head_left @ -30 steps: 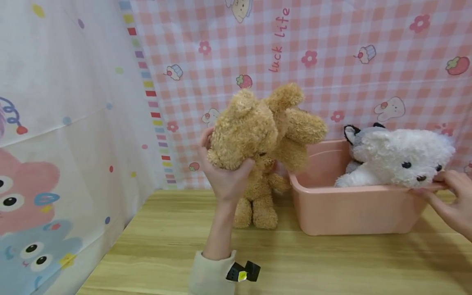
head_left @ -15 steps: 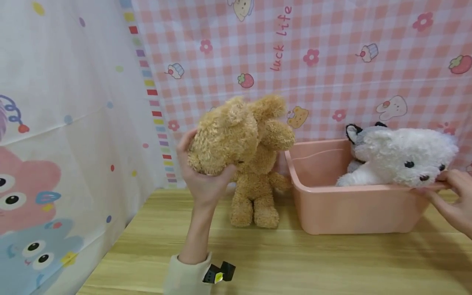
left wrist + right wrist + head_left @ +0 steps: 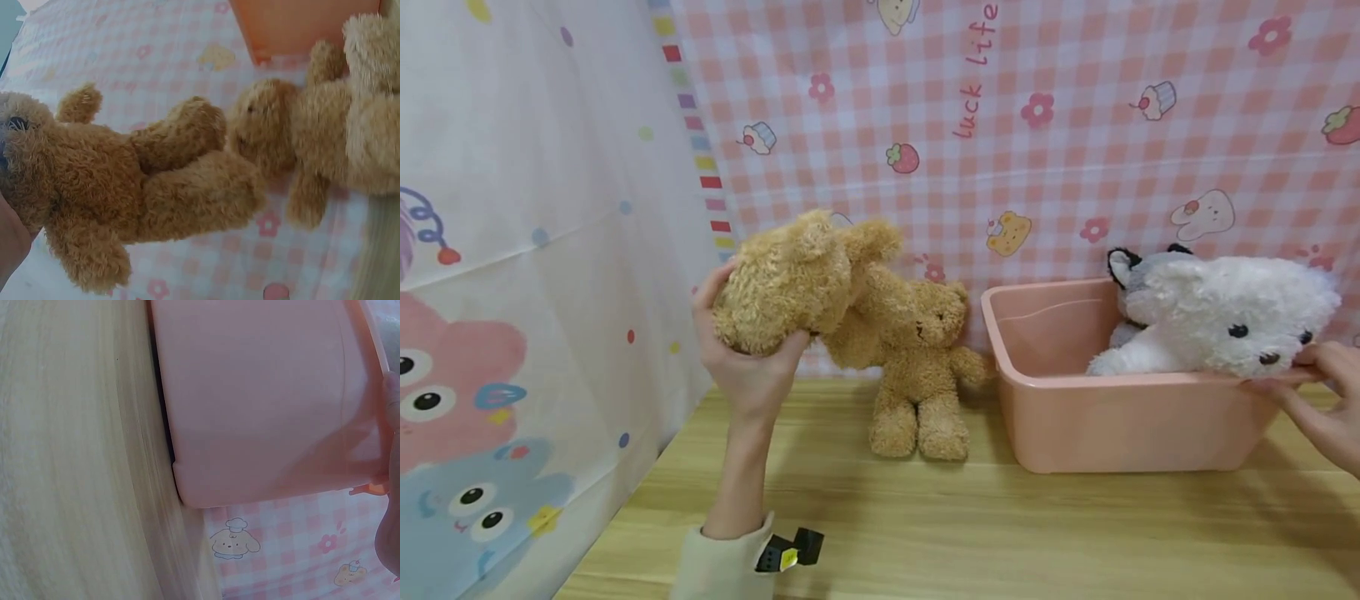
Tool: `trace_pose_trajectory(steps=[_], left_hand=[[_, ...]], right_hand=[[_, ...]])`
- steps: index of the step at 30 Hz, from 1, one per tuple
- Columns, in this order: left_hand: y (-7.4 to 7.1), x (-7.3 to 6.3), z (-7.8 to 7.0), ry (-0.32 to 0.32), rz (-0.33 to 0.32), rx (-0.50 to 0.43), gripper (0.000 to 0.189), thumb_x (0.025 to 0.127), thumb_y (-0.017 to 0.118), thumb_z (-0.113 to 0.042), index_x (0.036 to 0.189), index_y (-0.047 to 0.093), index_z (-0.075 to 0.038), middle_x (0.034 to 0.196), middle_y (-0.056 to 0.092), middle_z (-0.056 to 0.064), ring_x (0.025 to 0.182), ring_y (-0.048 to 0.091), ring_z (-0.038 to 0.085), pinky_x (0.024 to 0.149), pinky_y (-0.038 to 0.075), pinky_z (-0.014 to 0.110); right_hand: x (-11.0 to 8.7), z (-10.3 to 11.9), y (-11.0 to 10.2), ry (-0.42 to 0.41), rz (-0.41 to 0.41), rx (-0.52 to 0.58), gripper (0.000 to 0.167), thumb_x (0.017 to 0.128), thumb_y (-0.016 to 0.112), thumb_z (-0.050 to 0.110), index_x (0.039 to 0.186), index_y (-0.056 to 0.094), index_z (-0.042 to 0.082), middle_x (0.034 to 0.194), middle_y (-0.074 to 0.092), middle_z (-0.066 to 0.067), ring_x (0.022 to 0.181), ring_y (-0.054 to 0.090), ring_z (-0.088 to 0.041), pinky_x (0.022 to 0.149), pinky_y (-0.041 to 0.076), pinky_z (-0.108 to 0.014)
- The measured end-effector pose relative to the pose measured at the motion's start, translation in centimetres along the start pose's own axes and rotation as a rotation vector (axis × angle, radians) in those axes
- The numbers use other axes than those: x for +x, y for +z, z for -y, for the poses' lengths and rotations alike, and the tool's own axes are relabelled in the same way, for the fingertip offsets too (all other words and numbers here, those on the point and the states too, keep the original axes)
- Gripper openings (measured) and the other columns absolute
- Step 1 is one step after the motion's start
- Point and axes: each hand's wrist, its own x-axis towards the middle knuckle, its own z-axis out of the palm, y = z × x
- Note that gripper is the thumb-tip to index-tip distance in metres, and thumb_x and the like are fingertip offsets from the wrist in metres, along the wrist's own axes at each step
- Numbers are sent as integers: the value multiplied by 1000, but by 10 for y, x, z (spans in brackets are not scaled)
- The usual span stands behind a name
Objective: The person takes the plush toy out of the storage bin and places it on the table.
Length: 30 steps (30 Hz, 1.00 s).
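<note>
My left hand (image 3: 748, 367) grips a curly tan teddy bear (image 3: 790, 279) by its head, holding it above the table and tipped sideways, legs toward the right. In the left wrist view the held bear's belly and legs (image 3: 203, 190) show plainly. Behind its feet, a second tan teddy bear (image 3: 920, 379) sits upright against the backdrop. My right hand (image 3: 1326, 408) pinches the right end of the rim of a pink plastic bin (image 3: 1127, 425). Inside the bin, a white plush dog (image 3: 1247, 312) leans over the front rim, with a grey plush toy (image 3: 1138, 279) with black-edged ears behind it.
The wooden table (image 3: 910, 533) runs across the front. A pink checked cloth (image 3: 865, 100) hangs at the back, and a white printed curtain (image 3: 550, 275) on the left. The bin's left half shows its bare inner wall (image 3: 1052, 325).
My left hand has carried the held teddy bear left and slightly down, away from the bin, uncovering the seated bear's face. My right hand stays at the bin's rim.
</note>
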Motion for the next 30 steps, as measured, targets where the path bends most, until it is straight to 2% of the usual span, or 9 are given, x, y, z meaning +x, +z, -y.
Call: trace_pose_trajectory(steps=[7, 11, 16, 19, 22, 24, 27, 30], left_hand=[[-27, 6, 12, -26, 53, 86, 71, 57, 68, 0, 126, 55, 11, 125, 63, 12, 116, 58, 29, 104, 45, 43], [-40, 9, 16, -76, 99, 148, 69, 58, 68, 7, 126, 58, 7, 125, 63, 10, 116, 58, 25, 101, 47, 37], [-55, 14, 19, -146, 177, 229, 68, 60, 66, 13, 127, 60, 2, 122, 63, 6, 112, 58, 21, 93, 49, 30], [-64, 15, 21, -227, 246, 280, 67, 64, 65, 13, 129, 61, -1, 124, 62, 5, 109, 58, 18, 86, 51, 27], [-74, 12, 28, -354, 350, 329, 66, 69, 66, 11, 132, 60, -4, 127, 60, 7, 105, 56, 18, 77, 52, 24], [-79, 7, 36, -432, 433, 373, 65, 71, 68, 8, 133, 59, -7, 127, 59, 10, 103, 56, 20, 76, 53, 29], [-85, -2, 52, -517, 546, 426, 65, 72, 68, 4, 135, 57, -8, 129, 56, 16, 106, 56, 28, 81, 52, 42], [-90, -9, 63, -574, 604, 477, 65, 74, 69, 1, 136, 54, -10, 133, 52, 19, 111, 53, 34, 87, 48, 54]], right_hand=[[0, 1, 0, 9, 12, -27, 84, 89, 48, 74, 78, 51, -9, 87, 37, 34, 80, 32, 15, 73, 23, -12], [-1, 0, -1, 21, 15, -50, 85, 88, 47, 76, 79, 51, -8, 85, 37, 32, 81, 30, 15, 73, 23, -13], [-1, 0, -1, 30, 5, -20, 84, 88, 49, 74, 79, 51, -9, 87, 37, 35, 82, 31, 14, 75, 22, -12], [-1, 0, -1, 29, -1, -8, 83, 88, 50, 74, 79, 51, -9, 88, 37, 37, 82, 31, 14, 76, 21, -12], [-1, 0, -1, 29, -1, -3, 83, 88, 50, 73, 80, 52, -9, 90, 37, 38, 82, 31, 14, 77, 22, -12], [-1, 0, -1, 29, 1, -5, 83, 88, 50, 74, 80, 52, -9, 90, 37, 38, 82, 31, 14, 77, 21, -12], [-1, 1, 0, 24, -1, 1, 82, 89, 50, 73, 80, 52, -9, 90, 38, 38, 83, 31, 14, 77, 22, -11], [-1, 1, 1, 15, -5, 2, 82, 89, 51, 72, 79, 52, -9, 90, 38, 38, 83, 32, 15, 77, 22, -10]])
